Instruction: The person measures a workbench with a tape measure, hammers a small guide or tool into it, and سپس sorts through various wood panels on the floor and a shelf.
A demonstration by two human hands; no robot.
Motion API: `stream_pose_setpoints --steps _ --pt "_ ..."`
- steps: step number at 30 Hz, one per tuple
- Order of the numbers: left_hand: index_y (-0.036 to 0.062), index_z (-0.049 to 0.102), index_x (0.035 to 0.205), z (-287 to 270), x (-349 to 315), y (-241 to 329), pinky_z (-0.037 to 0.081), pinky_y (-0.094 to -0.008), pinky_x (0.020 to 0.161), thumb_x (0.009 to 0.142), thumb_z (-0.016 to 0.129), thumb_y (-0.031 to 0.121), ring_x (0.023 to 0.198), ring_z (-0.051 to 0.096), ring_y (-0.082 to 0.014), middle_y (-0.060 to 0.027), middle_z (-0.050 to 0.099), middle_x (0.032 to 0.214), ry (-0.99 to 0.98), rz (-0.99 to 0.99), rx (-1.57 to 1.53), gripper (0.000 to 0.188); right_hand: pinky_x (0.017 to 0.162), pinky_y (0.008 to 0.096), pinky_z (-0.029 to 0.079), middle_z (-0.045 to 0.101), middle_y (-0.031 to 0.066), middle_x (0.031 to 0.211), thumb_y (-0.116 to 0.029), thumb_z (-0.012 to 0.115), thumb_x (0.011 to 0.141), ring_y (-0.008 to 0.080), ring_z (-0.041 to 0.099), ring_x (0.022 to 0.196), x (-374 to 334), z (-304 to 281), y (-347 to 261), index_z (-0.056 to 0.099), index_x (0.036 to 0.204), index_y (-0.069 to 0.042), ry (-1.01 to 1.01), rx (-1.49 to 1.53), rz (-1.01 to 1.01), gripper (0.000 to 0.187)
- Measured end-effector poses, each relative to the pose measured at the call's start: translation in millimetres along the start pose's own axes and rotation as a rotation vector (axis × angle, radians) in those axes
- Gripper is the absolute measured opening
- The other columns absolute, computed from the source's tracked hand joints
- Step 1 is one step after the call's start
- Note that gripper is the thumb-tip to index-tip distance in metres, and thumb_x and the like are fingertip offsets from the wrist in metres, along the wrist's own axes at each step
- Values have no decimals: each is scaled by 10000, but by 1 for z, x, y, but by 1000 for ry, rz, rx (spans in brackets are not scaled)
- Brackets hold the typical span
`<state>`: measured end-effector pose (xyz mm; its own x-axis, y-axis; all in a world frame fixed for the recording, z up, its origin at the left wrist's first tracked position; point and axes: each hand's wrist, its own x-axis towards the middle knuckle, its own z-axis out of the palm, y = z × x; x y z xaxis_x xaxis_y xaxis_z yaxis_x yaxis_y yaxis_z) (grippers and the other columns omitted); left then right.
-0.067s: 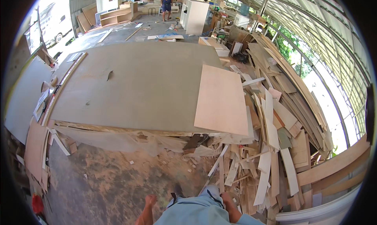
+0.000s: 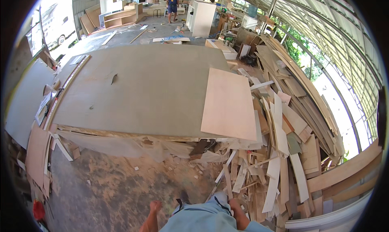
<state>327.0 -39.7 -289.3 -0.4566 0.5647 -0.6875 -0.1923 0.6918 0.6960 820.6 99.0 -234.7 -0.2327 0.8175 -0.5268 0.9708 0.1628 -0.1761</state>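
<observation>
Dusty floor (image 2: pixel 117 183); wood strips (image 2: pixel 240 178) near our right hand (image 2: pixel 233 203) look light, stiff; grip mid-length. Fingers there, or on left hand (image 2: pixel 155 206): can't tell.

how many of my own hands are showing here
2: your left hand, low in the picture, left of the light-blue shirt; your right hand, by the shirt's right side.

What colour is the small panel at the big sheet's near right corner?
The panel is pale pinkish tan; it shows best in the head view.
</observation>
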Motion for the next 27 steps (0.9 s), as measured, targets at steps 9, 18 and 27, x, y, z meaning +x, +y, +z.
stream_pose_setpoints --steps 9,18,27 --pt "31 671 761 16 39 -23 481 -406 569 749 525 251 638 619 -253 -112 651 724 -226 17 294 265 496 312 492 647 106 655 -92 570 702 201 626 531 -13 -16 -1 652 727 -2 299 902 347 124" --pt "55 665 821 99 53 81 464 -372 611 776 539 273 650 607 -278 -125 640 697 -300 264 426 256 648 377 499 647 145 679 -270 520 748 249 649 667 -97 15 -27 688 759 -44 124 449 457 282" --pt "24 607 853 90 3 336 412 -272 627 886 531 286 663 522 -118 -26 578 714 -251 631 -106 275 700 406 496 641 200 757 -273 534 741 323 642 765 -57 68 -10 684 806 -32 274 703 326 291"
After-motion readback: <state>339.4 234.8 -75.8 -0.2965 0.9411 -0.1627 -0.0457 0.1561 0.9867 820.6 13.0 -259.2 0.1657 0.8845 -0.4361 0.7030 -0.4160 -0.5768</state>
